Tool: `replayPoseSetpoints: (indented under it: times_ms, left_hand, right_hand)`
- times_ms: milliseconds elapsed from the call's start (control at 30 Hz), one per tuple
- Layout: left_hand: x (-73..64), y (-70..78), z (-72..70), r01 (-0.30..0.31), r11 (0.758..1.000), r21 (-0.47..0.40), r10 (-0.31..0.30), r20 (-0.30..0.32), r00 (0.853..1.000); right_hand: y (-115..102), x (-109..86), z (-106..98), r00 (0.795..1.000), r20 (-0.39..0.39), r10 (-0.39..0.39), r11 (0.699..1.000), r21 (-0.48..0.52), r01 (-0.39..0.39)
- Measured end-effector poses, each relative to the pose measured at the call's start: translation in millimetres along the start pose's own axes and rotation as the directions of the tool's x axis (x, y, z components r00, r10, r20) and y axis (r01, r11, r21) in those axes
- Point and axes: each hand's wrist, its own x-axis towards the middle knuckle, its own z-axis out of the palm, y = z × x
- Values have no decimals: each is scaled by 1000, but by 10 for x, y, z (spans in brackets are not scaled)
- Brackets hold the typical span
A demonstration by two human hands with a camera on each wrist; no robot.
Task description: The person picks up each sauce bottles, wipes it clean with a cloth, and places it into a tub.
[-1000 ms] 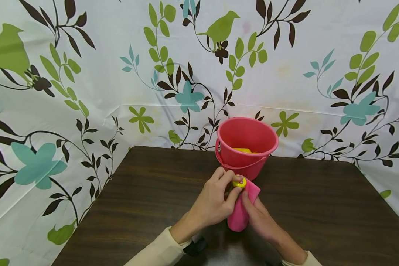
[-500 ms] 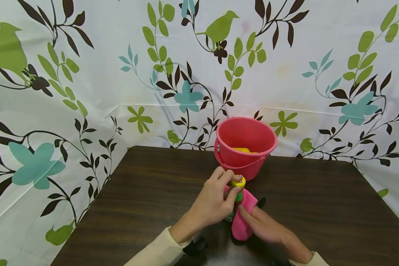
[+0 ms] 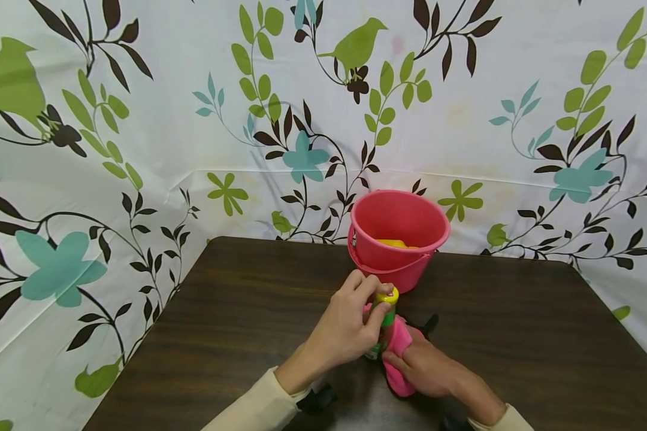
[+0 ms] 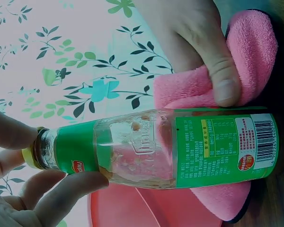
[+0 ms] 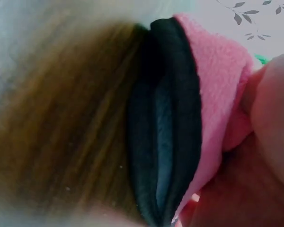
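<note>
A clear glass bottle point(image 4: 137, 146) with green labels and a yellow cap point(image 3: 387, 296) stands upright on the dark table. My left hand point(image 3: 350, 317) pinches it around the cap and neck, thumb and fingers on opposite sides in the left wrist view. My right hand point(image 3: 428, 362) holds a pink cloth point(image 3: 399, 341) with dark edging against the bottle's lower body. In the left wrist view the right thumb presses the cloth close beside the lower label, and the cloth also shows behind the glass. The right wrist view shows the cloth's folded black edge point(image 5: 182, 113) near the tabletop.
Just behind the bottle stands a pink bucket point(image 3: 393, 272) with its handle hanging down at the front and something yellow point(image 3: 393, 243) inside. A patterned curtain point(image 3: 167, 120) hangs along the table's back and left edges. The brown table point(image 3: 259, 287) extends to both sides.
My right hand has slid the pink cloth down and toward me along the bottle, uncovering its green neck label. The left hand keeps its hold at the cap, and the bucket stays put.
</note>
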Motion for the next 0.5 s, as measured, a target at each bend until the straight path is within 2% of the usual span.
replayPoseSetpoints:
  times_ms: [200,267,500]
  left_hand:
    - [-2,-3,-6,-9,1000,0,9,-1,1000]
    - [-1,-3,-9,-13,1000,2,13,-2,1000]
    - [-3,-13,-8,-17,1000,2,17,-1,1000]
  right_hand:
    - [-40,0,6,999,-1,52,978,-201,-51]
    - [-60,6,2,997,-2,75,979,-192,-74]
    - [-72,44,-3,988,4,157,954,-260,-150]
